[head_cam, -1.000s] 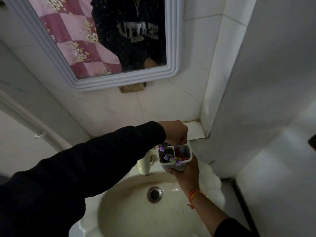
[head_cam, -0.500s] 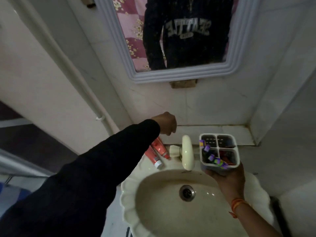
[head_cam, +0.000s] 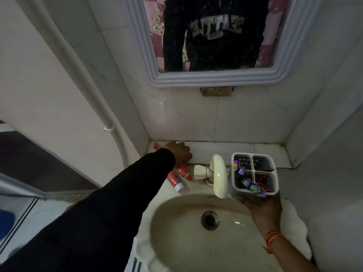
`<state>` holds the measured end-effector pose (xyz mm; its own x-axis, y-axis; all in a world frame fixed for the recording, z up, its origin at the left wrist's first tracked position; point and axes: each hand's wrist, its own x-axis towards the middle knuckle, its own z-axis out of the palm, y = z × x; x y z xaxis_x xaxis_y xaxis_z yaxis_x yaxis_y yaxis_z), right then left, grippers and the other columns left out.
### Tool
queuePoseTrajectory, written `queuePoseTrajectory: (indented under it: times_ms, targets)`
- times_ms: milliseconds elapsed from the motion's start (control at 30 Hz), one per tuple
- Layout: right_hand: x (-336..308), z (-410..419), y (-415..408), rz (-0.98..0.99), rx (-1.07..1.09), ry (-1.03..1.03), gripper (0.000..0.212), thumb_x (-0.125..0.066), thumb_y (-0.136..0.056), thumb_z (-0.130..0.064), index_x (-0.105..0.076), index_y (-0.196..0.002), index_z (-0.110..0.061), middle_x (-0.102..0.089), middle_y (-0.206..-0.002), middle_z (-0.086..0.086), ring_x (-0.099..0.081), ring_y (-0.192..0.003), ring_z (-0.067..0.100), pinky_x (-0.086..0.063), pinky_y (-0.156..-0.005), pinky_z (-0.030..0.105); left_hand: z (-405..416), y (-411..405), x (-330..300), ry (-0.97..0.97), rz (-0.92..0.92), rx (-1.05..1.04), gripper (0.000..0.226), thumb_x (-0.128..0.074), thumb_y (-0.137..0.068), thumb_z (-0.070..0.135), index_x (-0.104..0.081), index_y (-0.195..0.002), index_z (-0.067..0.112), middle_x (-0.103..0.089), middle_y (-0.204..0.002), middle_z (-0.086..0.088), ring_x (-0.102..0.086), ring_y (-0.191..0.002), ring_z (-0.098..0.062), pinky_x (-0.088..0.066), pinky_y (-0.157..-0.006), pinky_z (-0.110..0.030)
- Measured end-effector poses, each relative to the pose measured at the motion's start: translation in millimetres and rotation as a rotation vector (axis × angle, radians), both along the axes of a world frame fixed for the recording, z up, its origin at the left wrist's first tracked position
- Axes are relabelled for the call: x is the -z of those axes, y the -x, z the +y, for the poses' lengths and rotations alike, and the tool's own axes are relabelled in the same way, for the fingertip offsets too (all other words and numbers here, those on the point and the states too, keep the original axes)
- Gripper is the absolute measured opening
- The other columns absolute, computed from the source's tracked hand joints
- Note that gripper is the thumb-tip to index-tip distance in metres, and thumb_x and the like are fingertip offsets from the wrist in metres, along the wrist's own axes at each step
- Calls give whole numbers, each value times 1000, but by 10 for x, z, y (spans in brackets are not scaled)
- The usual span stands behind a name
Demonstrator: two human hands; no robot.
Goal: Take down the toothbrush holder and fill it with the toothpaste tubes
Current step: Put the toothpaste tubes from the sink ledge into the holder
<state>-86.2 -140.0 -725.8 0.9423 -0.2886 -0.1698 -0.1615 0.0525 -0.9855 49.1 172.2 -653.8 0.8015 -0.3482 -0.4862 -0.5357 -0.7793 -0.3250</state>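
Left hand (head_cam: pixel 179 154) drops onto the red toothpaste tubes (head_cam: pixel 181 171) at the sink's (head_cam: pixel 176 195) back-left rim, grip unclear, right hand (head_cam: pixel 261 205) cupping the four-compartment toothbrush holder (head_cam: pixel 254 173) from below; those tubes look light, soft, slippery, best pinched mid-body.

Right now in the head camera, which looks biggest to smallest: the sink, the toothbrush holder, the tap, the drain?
1. sink
2. toothbrush holder
3. tap, close to the holder, so unsure
4. drain
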Motion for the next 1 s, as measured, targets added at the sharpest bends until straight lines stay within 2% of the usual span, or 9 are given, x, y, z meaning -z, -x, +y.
queuePoseTrajectory:
  times_ms: [67, 133, 200, 267, 367, 467, 600, 867, 1000]
  targets:
    - [-35, 9, -4, -10, -28, 33, 98, -107, -37, -16, -61, -123, -4, -70, -108, 5, -72, -93, 10, -66, -81, 51, 0, -5, 13, 5, -24, 17, 29, -61, -96, 29, -59, -124, 22, -60, -126, -4, -54, -120, -28, -48, -98, -45]
    - [37, -18, -28, -44, -16, 0, 106, -109, -31, -17, -61, -125, -6, -71, -117, 13, -73, -95, 5, -67, -74, 32, -2, -26, 40, 27, -44, 29, 28, -62, -96, 30, -58, -122, 22, -62, -124, -3, -55, -119, -27, -47, -99, -44]
    - [145, -21, -60, -51, 14, 88, 97, -99, -39, 15, -62, -126, -6, -71, -120, 21, -74, -99, 2, -63, -74, 16, 1, -51, 73, 34, -26, -8, 30, -64, -95, 30, -57, -123, 22, -62, -125, -3, -56, -120, -27, -45, -100, -45]
    - [201, -29, -69, -50, 19, 117, 94, -92, -42, 25, -62, -125, -9, -71, -117, 17, -72, -112, 29, -66, -81, 31, 5, -92, 114, 24, -5, -24, 32, -65, -94, 28, -58, -125, 22, -60, -129, -4, -55, -123, -28, -44, -101, -47]
    - [223, -35, -73, -38, 24, 195, 91, -101, -39, 12, -67, -120, -11, -74, -114, 11, -71, -111, 29, -61, -92, 47, -1, -170, 123, -4, 25, -33, 33, -65, -94, 25, -60, -126, 20, -57, -131, -7, -56, -124, -31, -45, -99, -47]
    - [216, -35, -67, -28, 42, 202, 94, -103, -39, 6, -66, -124, -4, -73, -120, 13, -73, -103, 6, -63, -92, 39, -9, -242, 117, 16, 20, -35, 30, -62, -94, 21, -60, -125, 19, -55, -132, -9, -57, -122, -32, -43, -97, -47]
    - [187, -11, -45, -45, 25, 296, 88, -106, -42, -4, -68, -121, -15, -75, -116, 8, -69, -113, 25, -52, -100, 41, -36, -299, 101, 20, -14, -6, 24, -56, -97, 21, -59, -120, 26, -62, -126, -3, -57, -120, -27, -37, -94, -45]
    - [110, 17, -27, -44, 13, 390, 86, -107, -47, -12, -70, -124, -6, -75, -118, 12, -64, -111, 17, -43, -97, 28, 27, -410, -152, 9, -204, 179, 28, -60, -93, 19, -58, -119, 31, -68, -119, 4, -58, -114, -25, -36, -91, -43]
    - [105, 22, -28, -34, 10, 406, 88, -108, -45, -16, -71, -123, -6, -75, -119, 14, -68, -115, 25, -43, -99, 29, 5, -469, -492, 63, -256, 188, 25, -60, -94, 24, -63, -118, 27, -70, -113, 2, -66, -104, -25, -38, -92, -40]
